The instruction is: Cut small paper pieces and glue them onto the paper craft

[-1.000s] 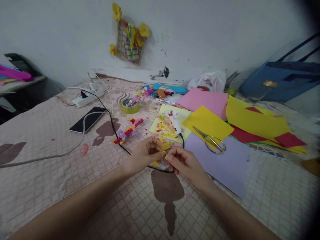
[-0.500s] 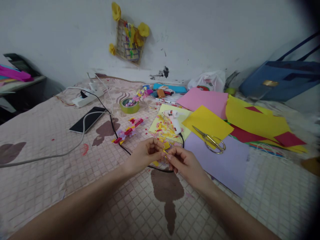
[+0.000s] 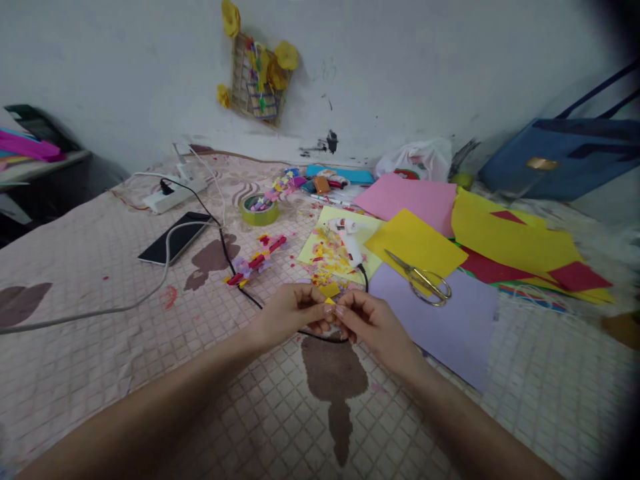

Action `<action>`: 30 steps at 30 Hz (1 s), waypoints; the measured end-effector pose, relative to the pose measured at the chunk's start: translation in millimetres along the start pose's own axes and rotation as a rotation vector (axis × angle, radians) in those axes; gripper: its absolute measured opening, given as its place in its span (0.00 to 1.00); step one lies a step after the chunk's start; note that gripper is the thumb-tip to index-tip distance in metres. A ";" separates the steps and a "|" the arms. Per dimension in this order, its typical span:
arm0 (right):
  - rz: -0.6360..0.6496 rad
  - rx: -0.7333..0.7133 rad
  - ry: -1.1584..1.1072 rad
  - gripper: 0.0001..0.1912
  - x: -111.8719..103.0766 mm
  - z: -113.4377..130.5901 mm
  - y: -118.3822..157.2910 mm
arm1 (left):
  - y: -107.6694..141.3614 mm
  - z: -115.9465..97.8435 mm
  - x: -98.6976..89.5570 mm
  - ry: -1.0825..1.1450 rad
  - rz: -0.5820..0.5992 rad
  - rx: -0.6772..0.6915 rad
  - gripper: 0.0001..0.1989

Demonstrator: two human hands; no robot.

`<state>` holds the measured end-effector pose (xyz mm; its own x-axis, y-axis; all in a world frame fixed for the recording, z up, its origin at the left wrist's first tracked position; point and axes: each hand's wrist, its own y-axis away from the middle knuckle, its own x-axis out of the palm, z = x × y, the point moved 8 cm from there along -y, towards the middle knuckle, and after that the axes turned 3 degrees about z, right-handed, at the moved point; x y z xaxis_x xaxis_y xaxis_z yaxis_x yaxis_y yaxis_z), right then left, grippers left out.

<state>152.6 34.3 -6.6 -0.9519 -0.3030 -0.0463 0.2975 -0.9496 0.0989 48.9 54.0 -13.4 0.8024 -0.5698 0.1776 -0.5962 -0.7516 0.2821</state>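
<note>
A small piece of yellow paper (image 3: pixel 330 301) is pinched between the fingertips of my left hand (image 3: pixel 295 310) and my right hand (image 3: pixel 371 321), which meet over the table. Its exact shape is partly hidden by the fingers. Just beyond them lies another yellow paper piece (image 3: pixel 329 289). Behind that, a white glue gun (image 3: pixel 350 243) rests on a pale yellow sheet (image 3: pixel 371 230) strewn with yellow, red and pink scraps (image 3: pixel 325 253). Gold-handled scissors (image 3: pixel 425 280) lie right of my right hand, across a yellow sheet (image 3: pixel 407 237) and a lilac sheet (image 3: pixel 450 333).
A paper-flower-covered stick (image 3: pixel 257 263) lies left of the scraps, near a roll of tape (image 3: pixel 259 212). A black cord (image 3: pixel 227 250) runs behind and below my hands. Farther left are a phone (image 3: pixel 175 237) and a power strip (image 3: pixel 175 193). A blue bag (image 3: pixel 560 160) stands at right.
My fingertips have drawn closer together around the yellow paper, and more of its face shows. My left hand has dipped slightly. The things on the table have stayed in place.
</note>
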 end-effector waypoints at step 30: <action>0.007 -0.011 0.002 0.11 0.4 3.3 0.4 | 0.5 0.2 1.3 0.035 0.000 -0.024 0.12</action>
<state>152.2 34.1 -3.3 -0.9496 -0.3097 -0.0480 0.3048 -0.9483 0.0888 49.6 52.8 -13.2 0.8032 -0.5573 0.2102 -0.5955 -0.7435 0.3042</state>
